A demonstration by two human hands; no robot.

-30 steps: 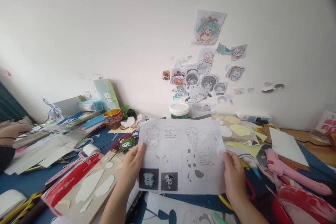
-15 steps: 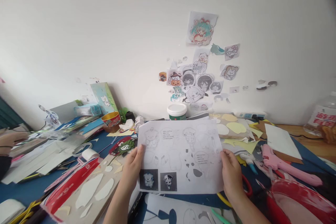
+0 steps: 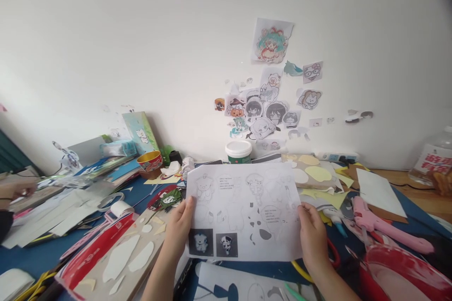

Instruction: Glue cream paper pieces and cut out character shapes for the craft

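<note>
A printed paper sheet (image 3: 243, 214) with outline drawings, small text and two dark picture squares is held up over the blue table. My left hand (image 3: 181, 223) pinches its left edge, thumb on the front. At the right edge, my right hand (image 3: 312, 230) grips the sheet the same way. Below it lies a second sheet (image 3: 233, 277) with dark shapes and a green-handled tool on it. Beside my left forearm is a board (image 3: 141, 240) with white cut-out pieces.
A pink glue gun (image 3: 388, 230) and a red tray (image 3: 406, 273) lie at right. Behind the sheet stands a white-lidded tub (image 3: 238, 150). Loose papers (image 3: 67, 207) cover the left side, where another person's hand (image 3: 17, 190) shows. Cut-out drawings (image 3: 273, 47) hang on the wall.
Both hands and the sheet appear very slightly lower in view, as do the wall drawings. The other person's hand at the far left has shifted a little.
</note>
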